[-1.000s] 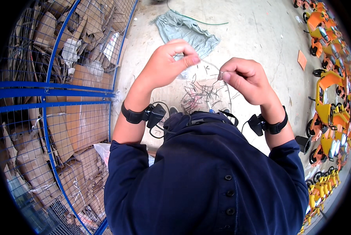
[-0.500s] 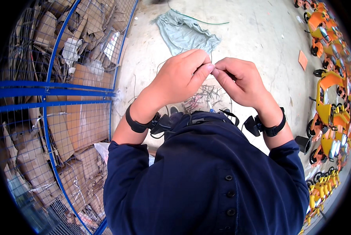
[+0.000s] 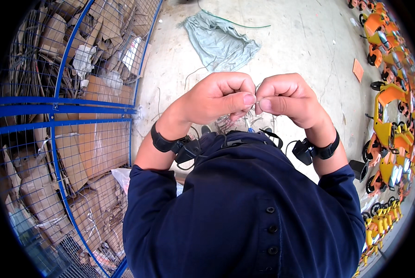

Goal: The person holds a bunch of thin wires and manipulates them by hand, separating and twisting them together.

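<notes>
My left hand (image 3: pixel 219 98) and my right hand (image 3: pixel 291 99) meet in front of me, thumbs facing each other. Both are closed in a pinch. Between the fingertips shows a short bit of thin dark wire (image 3: pixel 258 86); most of it is hidden by the fingers. Below the hands, by my feet, lies a scatter of short dark wire pieces (image 3: pixel 263 122), some reddish, largely covered by the hands. Each wrist carries a black strap with a small black device on it.
At left stands a blue mesh cage (image 3: pixel 54 106) packed with flattened cardboard (image 3: pixel 96 143). A grey-green cloth (image 3: pixel 221 44) and a green cord (image 3: pixel 237 24) lie on the floor ahead. Rows of orange and yellow small wheeled bikes (image 3: pixel 386 111) line the right. An orange card (image 3: pixel 358 70) lies near them.
Both hands have come lower and nearer to me, and their thumbs have turned toward each other. The wire pieces on the floor are now more hidden. The surroundings are unchanged.
</notes>
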`<control>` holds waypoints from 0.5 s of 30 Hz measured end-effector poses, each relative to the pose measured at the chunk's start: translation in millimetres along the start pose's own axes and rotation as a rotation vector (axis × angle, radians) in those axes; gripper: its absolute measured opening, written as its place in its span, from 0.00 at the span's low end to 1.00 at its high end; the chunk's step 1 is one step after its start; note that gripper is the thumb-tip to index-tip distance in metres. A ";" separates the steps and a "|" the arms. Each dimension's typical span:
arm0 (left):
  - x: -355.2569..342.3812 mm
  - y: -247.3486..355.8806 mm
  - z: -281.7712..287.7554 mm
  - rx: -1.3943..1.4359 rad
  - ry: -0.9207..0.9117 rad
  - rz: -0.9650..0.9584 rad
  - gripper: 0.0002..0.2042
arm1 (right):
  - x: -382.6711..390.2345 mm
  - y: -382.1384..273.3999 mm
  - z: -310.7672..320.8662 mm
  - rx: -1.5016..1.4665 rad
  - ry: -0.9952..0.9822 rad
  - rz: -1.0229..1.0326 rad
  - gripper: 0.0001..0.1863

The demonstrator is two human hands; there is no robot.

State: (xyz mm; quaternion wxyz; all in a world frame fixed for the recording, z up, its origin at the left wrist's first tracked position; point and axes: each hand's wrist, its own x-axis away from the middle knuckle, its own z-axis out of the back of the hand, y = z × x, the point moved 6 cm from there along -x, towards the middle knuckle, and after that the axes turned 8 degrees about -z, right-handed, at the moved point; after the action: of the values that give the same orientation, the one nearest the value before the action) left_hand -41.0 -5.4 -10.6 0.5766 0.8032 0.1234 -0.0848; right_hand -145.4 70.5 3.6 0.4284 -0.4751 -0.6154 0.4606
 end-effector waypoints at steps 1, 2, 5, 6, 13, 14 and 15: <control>-0.7 0.3 -2.4 0.054 -0.008 -0.021 0.09 | -0.6 -0.1 -0.8 -0.071 -0.042 -0.031 0.06; -1.8 1.0 -4.9 0.108 -0.018 -0.042 0.09 | -1.1 1.2 0.0 -0.115 -0.048 -0.051 0.06; -4.3 3.5 -13.2 0.237 -0.013 -0.089 0.09 | -2.4 4.2 -1.2 -0.264 -0.101 -0.061 0.08; -4.3 3.9 -14.2 0.248 -0.018 -0.096 0.09 | -3.3 4.1 -3.4 -0.323 -0.141 -0.032 0.07; -4.7 7.7 -25.3 0.249 -0.088 -0.241 0.12 | -3.4 6.2 -8.4 -0.736 -0.385 0.093 0.09; -5.7 10.4 -27.3 0.218 -0.087 -0.260 0.13 | -3.2 5.3 -8.5 -0.719 -0.407 0.125 0.09; -6.8 11.2 -26.7 0.216 -0.069 -0.237 0.13 | -3.7 4.0 -8.3 -0.710 -0.396 0.128 0.09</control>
State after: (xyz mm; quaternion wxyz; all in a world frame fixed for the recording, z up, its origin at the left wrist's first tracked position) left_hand -44.3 15.8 10.1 0.4766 0.8371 0.1874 -0.1925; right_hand -135.9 68.7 1.1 0.0814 -0.5329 -0.7758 0.3278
